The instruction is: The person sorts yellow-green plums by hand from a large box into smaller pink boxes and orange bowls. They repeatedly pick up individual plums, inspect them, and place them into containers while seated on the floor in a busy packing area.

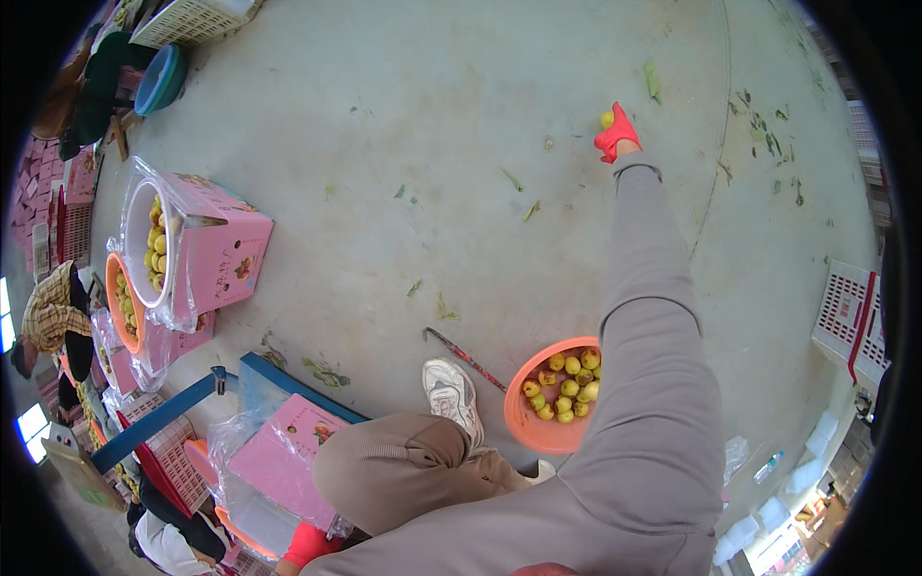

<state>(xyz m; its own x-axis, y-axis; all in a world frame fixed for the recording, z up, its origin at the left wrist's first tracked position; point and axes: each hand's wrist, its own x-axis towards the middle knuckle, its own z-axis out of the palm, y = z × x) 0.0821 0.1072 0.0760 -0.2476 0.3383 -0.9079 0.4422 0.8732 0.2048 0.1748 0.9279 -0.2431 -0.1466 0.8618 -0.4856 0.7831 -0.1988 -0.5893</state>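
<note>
My right hand (pixel 618 137), in a red glove with the arm stretched far out over the concrete floor, holds a yellow-green fruit (pixel 607 119), likely a jujube. Below that arm an orange plastic basin (pixel 513 414) holds several yellow-green fruits (pixel 569 389) with brown patches; the sleeve hides its right side. My left hand (pixel 311 545), also red-gloved, is low in view by the edge of an open pink carton (pixel 277 461) lined with clear plastic. Its fingers are partly hidden, so its grip is unclear. This carton is at a blue platform scale (pixel 263 381).
A dark-and-red hooked rod (pixel 461 354) lies by my white shoe (pixel 450 392). At left, a white basin (pixel 133 248) of fruit sits in another pink carton (pixel 230 259), near an orange basin (pixel 115 288). A white crate (pixel 850 317) stands right. Several people work at left.
</note>
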